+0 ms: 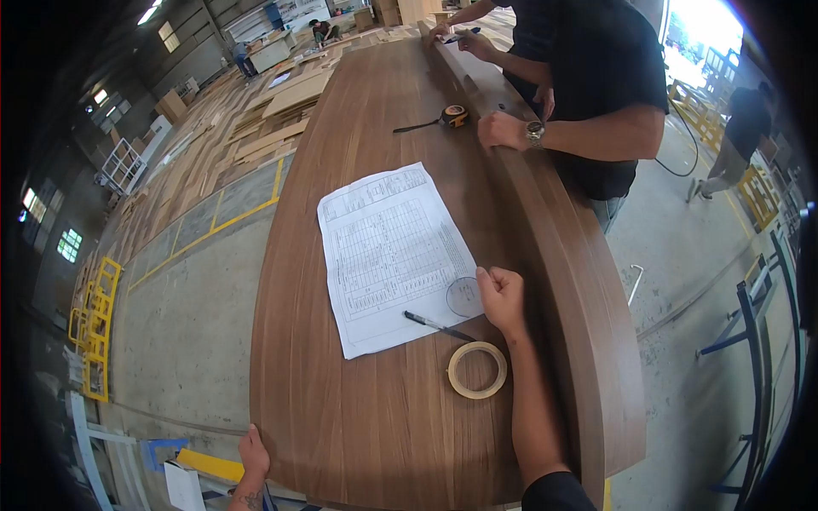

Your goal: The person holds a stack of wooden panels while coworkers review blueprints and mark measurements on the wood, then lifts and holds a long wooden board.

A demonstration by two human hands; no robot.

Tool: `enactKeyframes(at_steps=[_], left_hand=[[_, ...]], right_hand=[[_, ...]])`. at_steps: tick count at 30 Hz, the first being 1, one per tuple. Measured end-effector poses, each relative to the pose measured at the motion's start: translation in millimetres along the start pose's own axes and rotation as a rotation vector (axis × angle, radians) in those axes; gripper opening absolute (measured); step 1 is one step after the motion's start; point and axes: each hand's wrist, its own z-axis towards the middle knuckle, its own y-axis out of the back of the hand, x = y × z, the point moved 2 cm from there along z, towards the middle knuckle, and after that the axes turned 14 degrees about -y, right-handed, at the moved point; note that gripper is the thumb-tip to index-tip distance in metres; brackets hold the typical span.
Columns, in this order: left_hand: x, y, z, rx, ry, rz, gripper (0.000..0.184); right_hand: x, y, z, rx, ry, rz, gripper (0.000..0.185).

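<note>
My left hand [253, 451] is at the near left edge of a brown wood-grain panel [383, 102], thumb against the rim and the other fingers out of sight below it. My right hand [501, 298] rests as a closed fist beside the lower right corner of a printed sheet [383, 255]; nothing shows in it. That sheet carries a table and a round hand-drawn mark. A black pen [439, 325] lies partly over its lower edge. Close to my right forearm is a roll of tan tape [477, 370], lying flat.
A long raised wood-grain piece [562, 281] runs along the panel's right side. Farther up lies a tape measure [454, 116]. Across it stand people in dark shirts; a co-worker's hand [503, 131] touches the raised piece and another holds a pen. Yellow frames [94, 332] stand left.
</note>
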Motion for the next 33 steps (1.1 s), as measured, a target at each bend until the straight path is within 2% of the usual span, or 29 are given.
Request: enactKeyframes(at_steps=[7, 13, 21, 28, 33], left_hand=[[2, 2, 0, -0.020, -0.045, 0.009, 0.059], [-6, 4, 1, 0.016, -0.052, -0.063, 0.056], [0, 3, 1, 0.021, -0.051, -0.028, 0.058], [17, -5, 2, 0.013, -0.033, -0.050, 0.061], [5, 1, 3, 0.055, -0.018, -0.053, 0.062]], right_hand=[[-8, 6, 10, -0.022, -0.136, 0.191, 0.046], [-11, 6, 13, 0.056, -0.096, 0.343, 0.049], [10, 9, 4, -0.023, -0.034, 0.060, 0.051], [1, 10, 6, -0.029, -0.043, 0.015, 0.050], [7, 8, 3, -0.046, -0.038, -0.045, 0.049]])
